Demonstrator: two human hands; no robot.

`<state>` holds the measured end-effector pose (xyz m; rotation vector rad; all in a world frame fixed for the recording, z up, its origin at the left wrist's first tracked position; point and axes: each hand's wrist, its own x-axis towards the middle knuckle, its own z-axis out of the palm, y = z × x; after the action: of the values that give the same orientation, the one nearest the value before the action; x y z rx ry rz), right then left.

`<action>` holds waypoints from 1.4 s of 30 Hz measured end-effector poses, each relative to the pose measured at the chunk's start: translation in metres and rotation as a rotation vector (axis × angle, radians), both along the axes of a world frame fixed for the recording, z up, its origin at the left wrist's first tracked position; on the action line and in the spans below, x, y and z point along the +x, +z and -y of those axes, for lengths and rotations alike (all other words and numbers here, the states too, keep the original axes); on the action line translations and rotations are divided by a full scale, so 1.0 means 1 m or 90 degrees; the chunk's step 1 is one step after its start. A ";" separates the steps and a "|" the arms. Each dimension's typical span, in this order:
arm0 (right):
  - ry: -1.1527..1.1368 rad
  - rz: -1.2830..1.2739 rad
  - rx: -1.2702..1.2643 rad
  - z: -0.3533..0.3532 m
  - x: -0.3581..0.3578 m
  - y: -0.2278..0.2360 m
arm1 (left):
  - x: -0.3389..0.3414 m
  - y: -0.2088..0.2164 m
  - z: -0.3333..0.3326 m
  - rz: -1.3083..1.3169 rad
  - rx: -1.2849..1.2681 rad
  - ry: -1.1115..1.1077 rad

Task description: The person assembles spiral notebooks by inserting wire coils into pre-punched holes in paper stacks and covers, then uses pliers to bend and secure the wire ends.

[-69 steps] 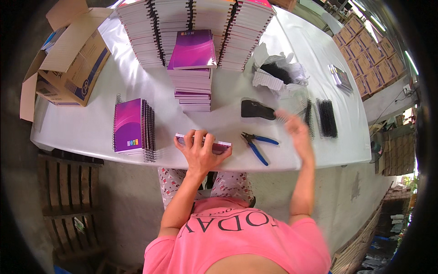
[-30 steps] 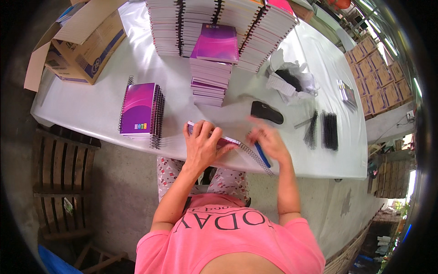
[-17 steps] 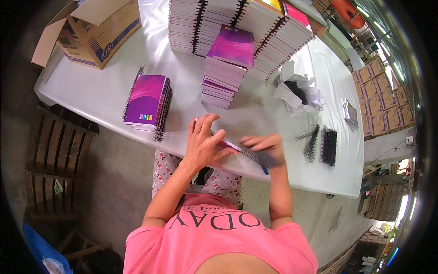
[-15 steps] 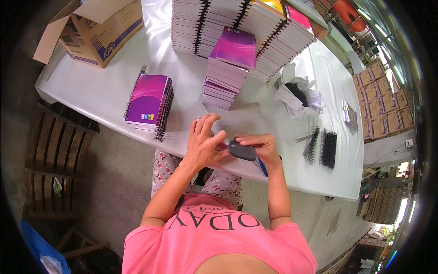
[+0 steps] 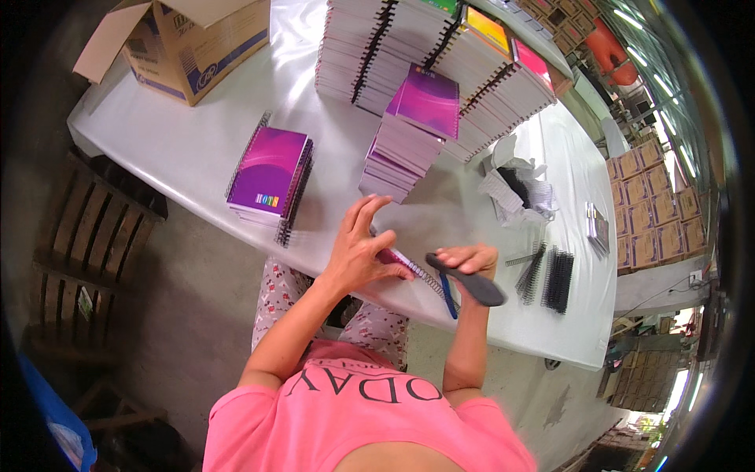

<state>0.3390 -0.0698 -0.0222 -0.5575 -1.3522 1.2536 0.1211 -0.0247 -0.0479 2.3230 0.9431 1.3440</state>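
Observation:
My left hand [image 5: 355, 250] grips a purple notebook [image 5: 387, 256] at the table's near edge, seen nearly edge-on. A dark wire coil [image 5: 425, 277] runs along its edge and sticks out past it toward the right. In my right hand [image 5: 475, 258] is a flat dark grey piece [image 5: 472, 283], long and rounded like a shoe sole, held beside the coil's free end. Below it shows a slim blue tool handle [image 5: 449, 297]; whether that hand also touches it cannot be seen. Beyond the hands rises a stack of purple notebooks [image 5: 429, 102], and coil-bound ones [image 5: 271, 169] are piled at left.
Tall stacks of coil-bound books [image 5: 495, 94] stand at the back. Loose black coils [image 5: 557, 281] lie at right, near torn white paper wrapping [image 5: 503, 189] holding more dark coils. An open carton [image 5: 193, 59] occupies the far left corner; a slatted wooden chair [image 5: 94, 228] is left of the table [image 5: 189, 173].
My right hand has moved right, away from my left, and the dark piece has swung to the hand's near side. More coil now shows between the hands. The view has shifted slightly.

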 end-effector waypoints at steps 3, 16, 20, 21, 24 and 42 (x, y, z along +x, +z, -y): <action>-0.149 0.295 -0.162 0.001 0.000 -0.003 | 0.001 -0.001 -0.003 -0.008 0.006 0.004; -0.186 0.292 -0.109 -0.011 -0.009 -0.004 | 0.002 -0.019 -0.009 0.210 -0.307 -0.130; -0.187 0.357 -0.066 -0.012 -0.020 0.004 | 0.000 -0.021 -0.020 0.213 -0.227 -0.107; -0.238 0.395 -0.097 -0.015 -0.018 0.002 | 0.000 -0.023 -0.019 0.211 -0.240 -0.113; -0.147 0.188 -0.098 -0.013 -0.027 0.005 | 0.000 -0.029 -0.018 0.213 -0.259 -0.120; -0.380 0.533 -0.067 -0.026 -0.018 0.018 | 0.003 -0.041 -0.021 0.253 -0.293 -0.154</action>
<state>0.3209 -0.0441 -0.0044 -1.5465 -1.6018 0.5946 0.1246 -0.0040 -0.0892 1.6852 0.7230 1.2626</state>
